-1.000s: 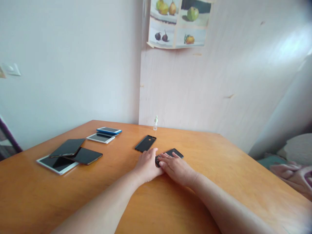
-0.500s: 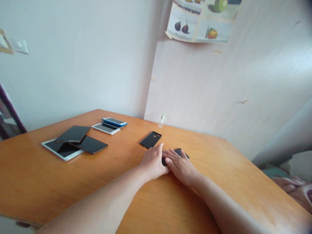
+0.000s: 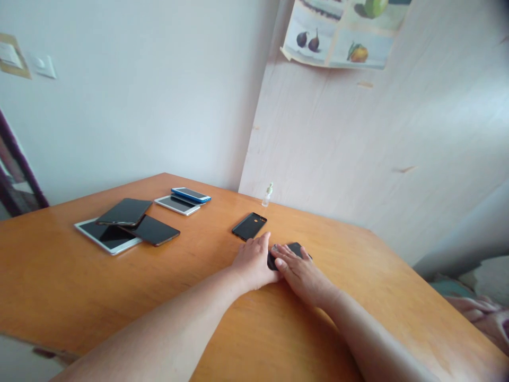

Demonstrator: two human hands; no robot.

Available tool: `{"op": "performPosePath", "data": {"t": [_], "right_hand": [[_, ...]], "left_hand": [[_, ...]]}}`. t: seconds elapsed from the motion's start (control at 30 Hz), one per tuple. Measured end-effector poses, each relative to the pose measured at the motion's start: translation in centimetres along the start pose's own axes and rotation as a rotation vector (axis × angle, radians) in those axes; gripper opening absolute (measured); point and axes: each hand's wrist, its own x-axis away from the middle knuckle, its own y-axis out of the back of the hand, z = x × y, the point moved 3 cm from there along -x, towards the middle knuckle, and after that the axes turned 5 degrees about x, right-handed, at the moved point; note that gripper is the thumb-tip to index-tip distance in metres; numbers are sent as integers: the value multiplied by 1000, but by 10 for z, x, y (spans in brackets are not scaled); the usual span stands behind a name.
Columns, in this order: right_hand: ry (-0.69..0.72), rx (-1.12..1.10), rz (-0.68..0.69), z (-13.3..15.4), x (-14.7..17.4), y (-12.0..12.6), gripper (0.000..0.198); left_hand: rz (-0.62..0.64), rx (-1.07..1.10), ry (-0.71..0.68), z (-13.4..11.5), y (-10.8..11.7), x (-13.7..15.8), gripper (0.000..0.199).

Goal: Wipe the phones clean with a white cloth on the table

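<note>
A black phone (image 3: 296,248) lies on the table under my hands, with only parts of it showing. My left hand (image 3: 254,263) is at its left side, thumb along the near edge and fingers at the far-left edge, holding it in place. On top of the phone rests my right hand (image 3: 302,275), its fingers stretched out flat across the surface. A small pale spot shows at the right fingertips, too small to make out. Just beyond my left hand lies an empty black phone case (image 3: 249,226), its camera cutout visible.
To the left, a white tablet (image 3: 113,245) lies under two dark devices (image 3: 125,211). Behind them a blue-edged phone (image 3: 191,194) sits on a white tablet (image 3: 177,206). A small clear pump bottle (image 3: 268,195) stands near the wall. The wooden table (image 3: 191,260) has angled edges.
The whole view has shifted slightly, so things appear a little farther right. My right hand has moved very slightly over the phone; my left hand keeps its place beside it.
</note>
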Motion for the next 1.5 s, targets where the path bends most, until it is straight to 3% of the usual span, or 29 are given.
{"op": "performPosePath", "data": {"t": [0.1,0.17,0.33,0.4,0.53,0.63,0.87,1.1,1.3,1.37,1.5], "right_hand": [[-202,104,-30,-32,-4,0,59],[-227,108,-20,-38,-2,2,60],[83,-143,86,11,15,13,60],[122,-175,106,17,18,16,58],[-101,24,52,-27,12,11,54],[-125,163,39,-45,11,10,46],[113,-111,111,14,27,27,58],[-146,23,35,-31,21,27,58],[130,-116,84,21,31,33,55],[95,-120,82,15,30,32,55],[-124,14,33,-25,21,27,56]], "left_hand": [[12,-5,17,0,-1,-1,105],[20,-6,16,0,-1,-1,106],[9,5,-26,2,-1,0,94],[15,13,-33,2,0,0,90],[32,25,-13,2,0,-1,98],[37,25,-5,2,-1,-2,97],[23,15,-48,2,0,-1,87],[41,18,-36,0,2,-1,90],[43,13,-44,0,3,-1,78],[49,6,-45,-1,3,-1,78],[59,-16,-38,-1,4,-1,79]]}}
